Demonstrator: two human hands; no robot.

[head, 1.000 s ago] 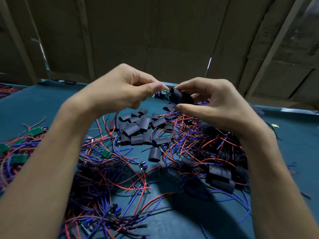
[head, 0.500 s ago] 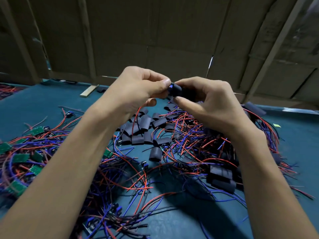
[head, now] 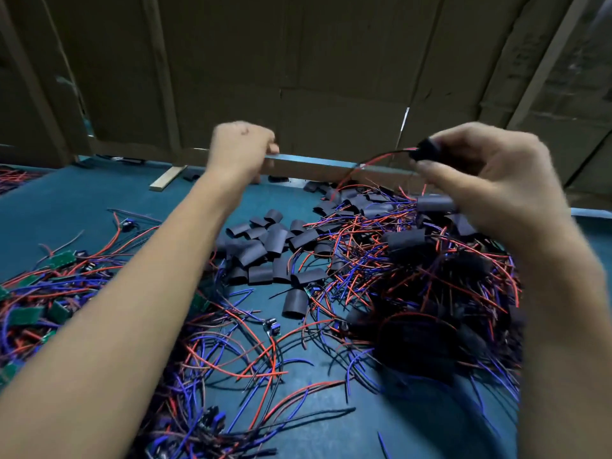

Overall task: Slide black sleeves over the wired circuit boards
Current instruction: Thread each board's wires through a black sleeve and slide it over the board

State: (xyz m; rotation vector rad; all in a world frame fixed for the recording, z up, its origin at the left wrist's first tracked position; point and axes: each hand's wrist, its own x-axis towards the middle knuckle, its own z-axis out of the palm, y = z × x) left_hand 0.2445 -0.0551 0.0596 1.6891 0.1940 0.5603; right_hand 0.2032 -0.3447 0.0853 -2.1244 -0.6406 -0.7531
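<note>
My right hand [head: 490, 180] pinches a black sleeve [head: 419, 153] between thumb and fingers, held up above the table at the right. Red and black wires trail from that sleeve down to the left into the tangle. The board inside it is hidden. My left hand [head: 241, 150] hovers apart to the left, fingers curled into a fist with nothing visible in it. A heap of empty black sleeves [head: 265, 243] lies on the table between my arms. Bare green boards [head: 63, 260] with red and blue wires lie at the far left.
The teal table [head: 82, 207] carries a dark pile of sleeved boards with wires [head: 414, 339] under my right forearm. Another sleeve [head: 433, 203] shows just below my right hand. A wooden strip [head: 167, 178] lies at the back, below a cardboard wall [head: 298, 61].
My hands, which met at the sleeve, have pulled apart. The left hand let go and moved left. The right hand carried the sleeve to the right.
</note>
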